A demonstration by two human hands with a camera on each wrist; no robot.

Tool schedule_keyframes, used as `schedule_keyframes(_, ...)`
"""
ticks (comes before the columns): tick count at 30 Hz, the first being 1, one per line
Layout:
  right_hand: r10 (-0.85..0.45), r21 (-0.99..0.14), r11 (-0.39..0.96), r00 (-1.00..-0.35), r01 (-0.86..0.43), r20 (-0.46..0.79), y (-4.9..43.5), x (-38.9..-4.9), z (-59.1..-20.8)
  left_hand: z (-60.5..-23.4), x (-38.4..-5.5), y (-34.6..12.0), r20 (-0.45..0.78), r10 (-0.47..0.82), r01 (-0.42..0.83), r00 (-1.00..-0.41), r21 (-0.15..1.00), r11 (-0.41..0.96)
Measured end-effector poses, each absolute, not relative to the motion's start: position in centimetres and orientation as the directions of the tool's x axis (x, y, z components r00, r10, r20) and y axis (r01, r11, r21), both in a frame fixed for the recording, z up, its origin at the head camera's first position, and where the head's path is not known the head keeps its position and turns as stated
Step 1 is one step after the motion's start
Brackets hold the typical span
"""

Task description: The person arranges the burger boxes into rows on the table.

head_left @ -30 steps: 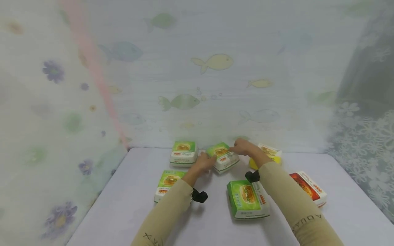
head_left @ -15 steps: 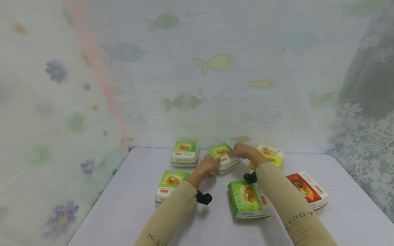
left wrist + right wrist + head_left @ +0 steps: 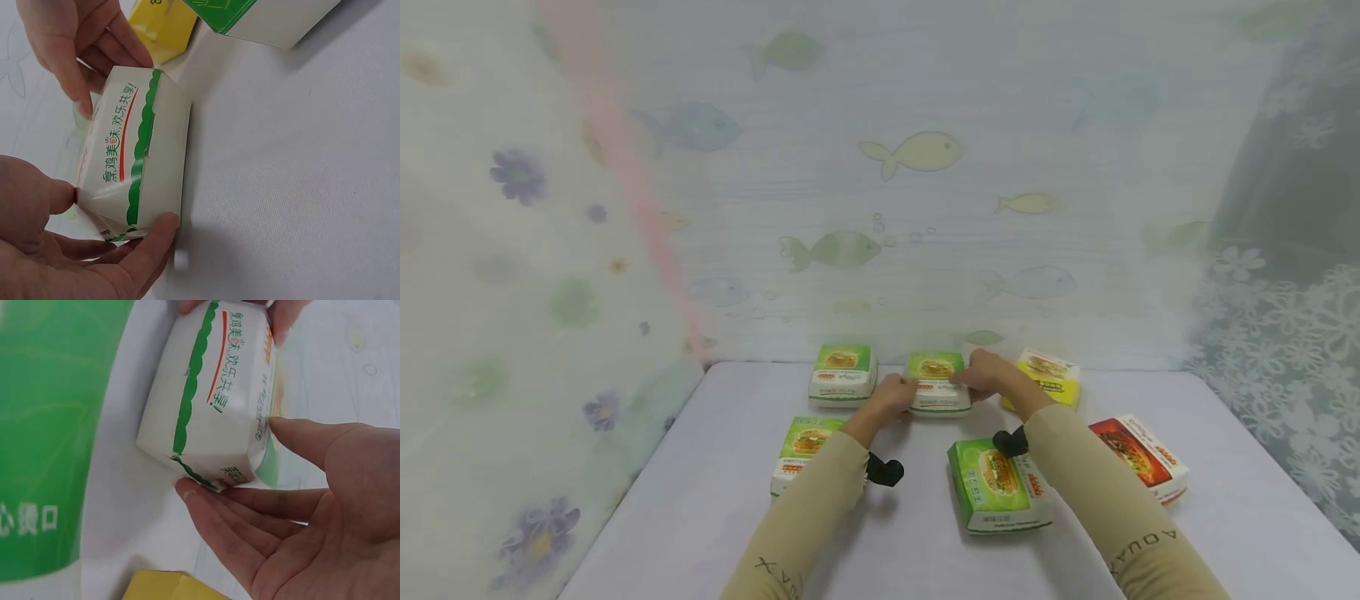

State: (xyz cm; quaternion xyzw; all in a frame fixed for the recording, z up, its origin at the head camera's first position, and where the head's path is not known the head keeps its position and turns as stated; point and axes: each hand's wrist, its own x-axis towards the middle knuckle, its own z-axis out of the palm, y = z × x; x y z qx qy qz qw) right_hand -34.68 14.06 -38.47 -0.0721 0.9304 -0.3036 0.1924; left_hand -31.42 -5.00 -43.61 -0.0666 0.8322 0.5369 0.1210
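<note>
A green-and-white burger box (image 3: 938,390) sits at the back middle of the table, its front side square to me. My left hand (image 3: 892,396) grips its left end, and my right hand (image 3: 988,375) holds the right end. In the left wrist view, the left thumb (image 3: 61,195) lies at the upper edge of the box (image 3: 134,156) while the fingers lie along its lower side. The right wrist view has the right thumb (image 3: 300,437) on the box's top edge and the fingertips at its lower corner.
Another green burger box (image 3: 842,377) stands to the left, with one nearer (image 3: 805,454) partly behind the left sleeve. A larger green box (image 3: 997,487) lies in front; a yellow box (image 3: 1051,379) and a red box (image 3: 1138,454) stand right. A fish-print curtain (image 3: 925,208) hangs behind.
The burger box between my hands has turned from a slanted position to one facing me squarely. Both hands have stayed on it, the left shifting slightly with the turn.
</note>
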Motion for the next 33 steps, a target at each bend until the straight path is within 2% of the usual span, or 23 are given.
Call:
schedule_keyframes(15, -0.201, -0.631, 0.774, -0.925, 0.051, -0.322, 13.52, -35.49, -38.83, -43.33, -31.89, -5.40, -0.281, 0.057, -0.239, -0.958, 0.891, 0.385)
schedule_keyframes(29, -0.199, -0.658, 0.749, -0.921, 0.078, -0.336, 13.41, -35.30, -39.03, -43.62, -32.08, -5.47, -0.271, 0.027, -0.233, -0.962, 0.872, 0.431)
schedule_keyframes(33, -0.213, -0.627, 0.778, -0.922, 0.041, -0.324, 13.65, -35.20, -38.74, -43.36, -32.05, -5.80, -0.234, 0.047, -0.179, -0.971, 0.845, 0.503)
